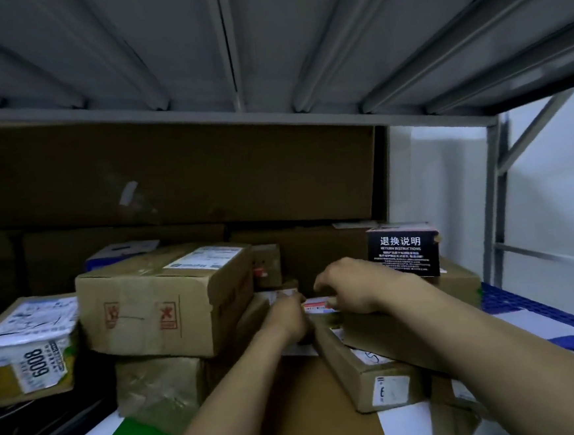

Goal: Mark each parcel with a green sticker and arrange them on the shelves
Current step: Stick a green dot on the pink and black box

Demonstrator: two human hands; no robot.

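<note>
A grey metal shelf (pixel 265 47) roofs the bay: a large taped carton (pixel 162 302) at left, a black printed box (pixel 403 252) at right. Between them sits a small labelled parcel (pixel 318 305); the right hand (pixel 349 286) curls round it, the left hand (pixel 288 315) meets it (grip hidden).

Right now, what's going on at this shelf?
A person reaches both arms into metal shelving packed with cardboard parcels. The left hand and right hand meet on a small parcel with a red-and-white label, low in the middle of the pile, between a large taped box and a black printed box. Blur hides the grip, and no green sticker shows on it.
</note>
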